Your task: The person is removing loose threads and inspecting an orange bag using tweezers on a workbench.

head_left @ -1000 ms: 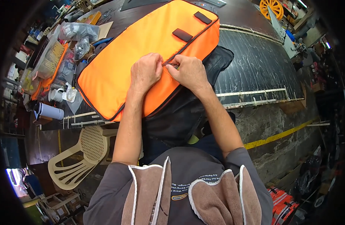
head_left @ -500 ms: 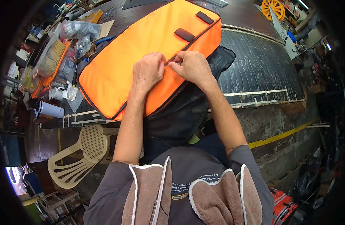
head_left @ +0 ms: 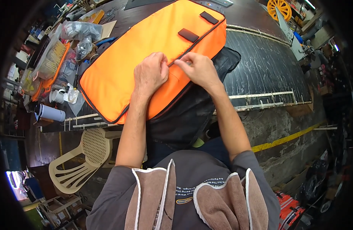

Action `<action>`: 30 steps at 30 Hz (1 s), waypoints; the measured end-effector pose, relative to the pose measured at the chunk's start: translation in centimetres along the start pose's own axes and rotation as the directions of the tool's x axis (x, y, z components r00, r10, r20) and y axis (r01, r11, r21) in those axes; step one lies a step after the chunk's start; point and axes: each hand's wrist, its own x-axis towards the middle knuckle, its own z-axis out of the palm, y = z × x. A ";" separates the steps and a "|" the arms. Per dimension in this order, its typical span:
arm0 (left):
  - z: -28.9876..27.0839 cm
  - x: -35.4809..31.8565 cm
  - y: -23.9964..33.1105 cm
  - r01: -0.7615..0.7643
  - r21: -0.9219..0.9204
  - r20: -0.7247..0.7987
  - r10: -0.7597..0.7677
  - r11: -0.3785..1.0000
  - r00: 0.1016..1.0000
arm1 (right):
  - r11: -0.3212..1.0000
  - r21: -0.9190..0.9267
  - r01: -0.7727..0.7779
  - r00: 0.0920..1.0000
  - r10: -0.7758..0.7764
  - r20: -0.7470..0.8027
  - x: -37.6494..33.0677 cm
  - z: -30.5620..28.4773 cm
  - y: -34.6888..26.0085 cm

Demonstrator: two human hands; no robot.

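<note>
A large orange fabric bag [head_left: 134, 57] with black piping lies slantwise across the dark work table. Two black strap patches [head_left: 188, 35] are sewn near its far right end. My left hand [head_left: 151, 73] rests on the bag, its fingers closed at the black-edged seam [head_left: 192, 46]. Just right of it, my right hand [head_left: 199, 71] is closed too, thumb and forefinger pinched together over the same seam. Whatever lies in either pinch is too small or hidden to name. Black mesh-like fabric [head_left: 180, 119] hangs below the bag's near edge, over the table side.
At the left, the table [head_left: 261, 65] carries a clear plastic bin [head_left: 52, 57], plastic-wrapped items [head_left: 82, 30], white spools [head_left: 57, 96] and a white cylindrical container [head_left: 52, 112]. A beige plastic chair [head_left: 82, 157] stands at the lower left. A yellow wheel [head_left: 279, 9] shows at far right.
My right fingertips have shifted slightly, and the small shiny piece seen by them earlier no longer shows. My left hand has moved a little left; the bag has hardly moved.
</note>
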 end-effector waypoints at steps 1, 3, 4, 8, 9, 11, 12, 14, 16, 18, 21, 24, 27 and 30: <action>-0.5 -0.3 0.8 0.022 0.035 -0.013 -0.021 0.999 1.000 | 0.991 0.098 -0.092 0.996 0.094 -0.013 -0.3 -0.3 1.3; -0.7 -1.4 1.8 0.026 0.161 -0.088 -0.012 0.987 0.996 | 0.983 0.141 -0.121 0.979 0.142 -0.146 -0.5 -0.3 4.6; -0.5 -1.7 1.6 0.027 0.161 -0.087 -0.013 0.987 0.996 | 0.986 0.106 -0.130 0.972 0.148 -0.183 -0.3 -0.3 5.8; 0.5 -3.0 -0.2 -0.066 0.214 -0.038 0.076 0.975 0.996 | 0.985 0.062 -0.162 0.952 0.172 -0.254 0.5 -0.3 8.4; 0.6 -3.1 -0.5 -0.123 0.245 -0.018 0.131 0.962 0.991 | 0.976 0.054 -0.210 0.949 0.217 -0.230 0.9 -0.4 8.3; 0.7 -3.5 -0.7 -0.144 0.291 0.034 0.140 0.946 0.990 | 0.966 0.045 -0.255 0.944 0.259 -0.205 1.7 -0.6 8.0; 0.8 -3.7 -0.7 -0.172 0.332 0.089 0.150 0.928 0.985 | 0.977 -0.003 -0.213 0.951 0.206 -0.228 2.0 -0.5 7.8; 0.8 -4.3 -1.2 -0.189 0.297 0.084 0.171 0.936 0.982 | 0.987 -0.036 -0.153 0.960 0.140 -0.244 2.5 0.0 7.2; 0.0 -4.7 -1.6 -0.203 0.265 0.081 0.188 0.943 0.979 | 0.982 -0.048 -0.184 0.967 0.172 -0.189 3.2 0.3 5.8; -0.9 -4.9 -1.9 -0.304 0.246 0.003 0.313 0.920 0.950 | 0.973 -0.100 -0.210 0.972 0.196 -0.128 3.8 1.0 4.9; -2.3 -5.8 -3.1 -0.395 0.205 0.061 0.391 0.896 0.919 | 0.983 -0.136 -0.126 0.986 0.108 -0.128 4.1 2.6 4.5; -4.8 -7.0 -4.6 -0.417 0.241 0.139 0.394 0.876 0.909 | 0.979 -0.131 0.154 0.968 -0.176 -0.180 3.6 3.0 4.1; -7.1 -8.6 -7.1 -0.405 0.247 0.125 0.386 0.880 0.914 | 0.878 -0.272 0.395 0.894 -0.435 -0.106 4.0 3.1 4.0; -8.9 -10.0 -8.6 -0.387 0.262 0.093 0.376 0.884 0.922 | 0.777 -0.322 0.540 0.831 -0.553 0.059 5.6 3.6 3.8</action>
